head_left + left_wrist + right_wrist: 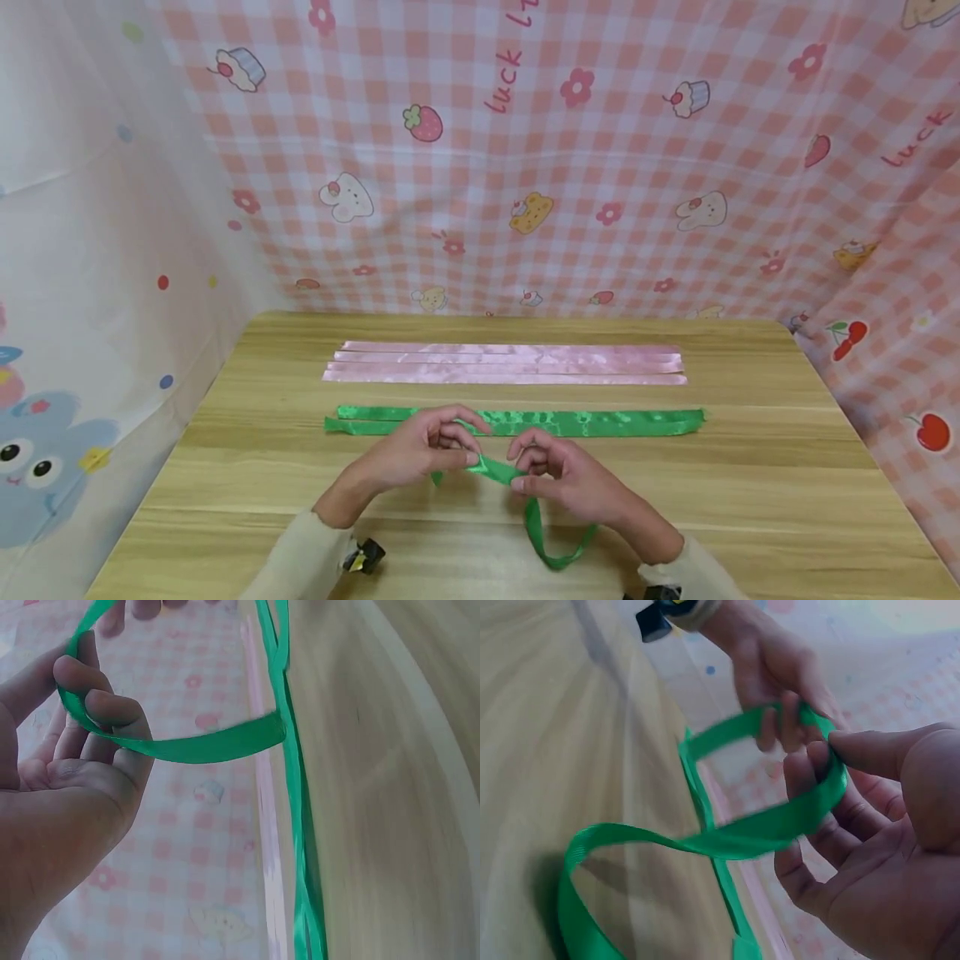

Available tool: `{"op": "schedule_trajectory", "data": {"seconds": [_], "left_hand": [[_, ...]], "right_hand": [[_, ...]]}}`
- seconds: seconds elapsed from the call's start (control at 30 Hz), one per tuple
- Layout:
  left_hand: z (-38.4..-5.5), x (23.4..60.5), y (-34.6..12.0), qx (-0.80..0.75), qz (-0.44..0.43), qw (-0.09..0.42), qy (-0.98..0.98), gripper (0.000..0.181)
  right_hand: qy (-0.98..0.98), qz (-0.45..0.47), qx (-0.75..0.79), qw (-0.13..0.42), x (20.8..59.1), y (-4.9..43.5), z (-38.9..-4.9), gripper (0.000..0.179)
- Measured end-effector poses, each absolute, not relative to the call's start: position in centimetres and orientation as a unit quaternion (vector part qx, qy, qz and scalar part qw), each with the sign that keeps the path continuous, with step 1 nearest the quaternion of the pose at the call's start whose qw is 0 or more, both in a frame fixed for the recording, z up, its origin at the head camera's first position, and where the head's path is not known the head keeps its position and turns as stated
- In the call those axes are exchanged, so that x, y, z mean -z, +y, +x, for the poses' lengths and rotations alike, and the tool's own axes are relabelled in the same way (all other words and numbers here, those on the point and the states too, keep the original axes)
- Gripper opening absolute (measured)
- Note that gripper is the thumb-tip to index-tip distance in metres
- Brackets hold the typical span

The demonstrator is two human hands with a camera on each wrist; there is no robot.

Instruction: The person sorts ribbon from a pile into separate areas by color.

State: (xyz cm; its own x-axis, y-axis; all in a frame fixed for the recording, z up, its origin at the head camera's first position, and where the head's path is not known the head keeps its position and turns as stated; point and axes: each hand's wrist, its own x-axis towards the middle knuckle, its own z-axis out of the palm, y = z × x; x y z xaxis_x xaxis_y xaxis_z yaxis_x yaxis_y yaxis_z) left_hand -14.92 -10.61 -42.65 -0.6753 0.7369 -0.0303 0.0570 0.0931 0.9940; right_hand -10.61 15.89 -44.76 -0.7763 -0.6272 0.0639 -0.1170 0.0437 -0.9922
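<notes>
Between both hands a green satin ribbon (pixel 497 470) is stretched over the near part of the table. My left hand (pixel 427 446) pinches it between thumb and fingers, and a short end (pixel 217 745) hangs from that hand. A little to the right, my right hand (pixel 573 479) pinches the same ribbon with thumb and forefinger. From there the longer part drops in a twisted loop (pixel 637 834) beside the hand. Just beyond the hands lie green ribbon strips (pixel 585 423), side by side and partly hidden by the left hand.
Several pink ribbon strips (pixel 502 364) lie in parallel rows farther back on the wooden table (pixel 225 467). A pink checked cloth (pixel 480 183) hangs behind the table's far edge, and a white printed cloth (pixel 97 233) hangs at the left.
</notes>
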Motion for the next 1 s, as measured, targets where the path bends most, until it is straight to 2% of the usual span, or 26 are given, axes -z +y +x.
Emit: {"op": "schedule_trajectory", "data": {"seconds": [0.33,0.5,0.7,1.0], "left_hand": [[-15.1,42.0,-14.9,-0.61,0.25,0.247,0.711,0.031],[-15.7,42.1,-17.3,-0.601,0.235,0.224,0.731,0.033],[-16.1,42.6,-19.6,-0.608,0.219,0.212,0.733,0.029],[-16.0,43.1,-21.3,-0.587,0.191,0.211,0.758,0.028]], "right_hand": [[0.649,-0.285,0.681,0.182,42.9,20.8,-11.2,0.014],[0.666,-0.286,0.663,0.188,42.2,23.7,-11.7,0.015],[0.677,-0.293,0.655,0.161,42.5,26.7,-12.4,0.014],[0.747,-0.188,0.631,0.094,43.3,29.6,-12.6,0.008]]}}
